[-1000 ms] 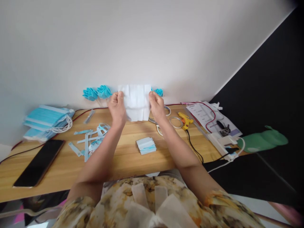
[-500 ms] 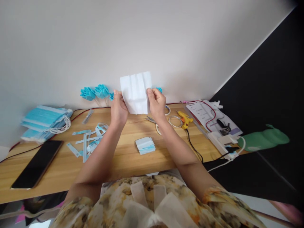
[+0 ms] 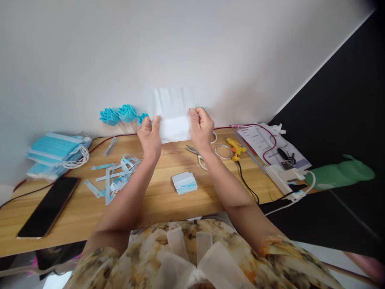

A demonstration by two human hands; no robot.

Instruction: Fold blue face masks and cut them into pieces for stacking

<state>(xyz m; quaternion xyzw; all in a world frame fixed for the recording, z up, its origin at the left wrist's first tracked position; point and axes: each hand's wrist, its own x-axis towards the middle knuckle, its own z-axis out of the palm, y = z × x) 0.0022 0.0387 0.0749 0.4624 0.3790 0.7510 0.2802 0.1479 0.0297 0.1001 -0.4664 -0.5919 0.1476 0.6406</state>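
Note:
Between my hands a thin white sheet of mask fabric (image 3: 174, 120) is held up above the back of the table, partly see-through against the wall. My left hand (image 3: 150, 134) pinches its left edge, thumb up. Its right edge is gripped by my right hand (image 3: 203, 124), fingers curled. On the table below lies a small stack of folded blue-and-white mask pieces (image 3: 184, 183). Cut mask strips (image 3: 118, 176) are heaped beside my left forearm. Scissors (image 3: 198, 154) rest under my right wrist, their blades pointing left.
Blue fabric flowers (image 3: 126, 113) stand by the wall. Face masks (image 3: 57, 152) and a phone (image 3: 48, 207) lie at the left. Rightward are a yellow glue gun (image 3: 236, 149), a wire ring (image 3: 223, 151), papers (image 3: 261, 140), keys (image 3: 288, 161), a power strip (image 3: 281, 178) and a green bottle (image 3: 339, 173).
The white sheet now hangs flatter and is stretched wider, with its upper part looking thinner. My hands have moved slightly apart, and the view has shifted a little.

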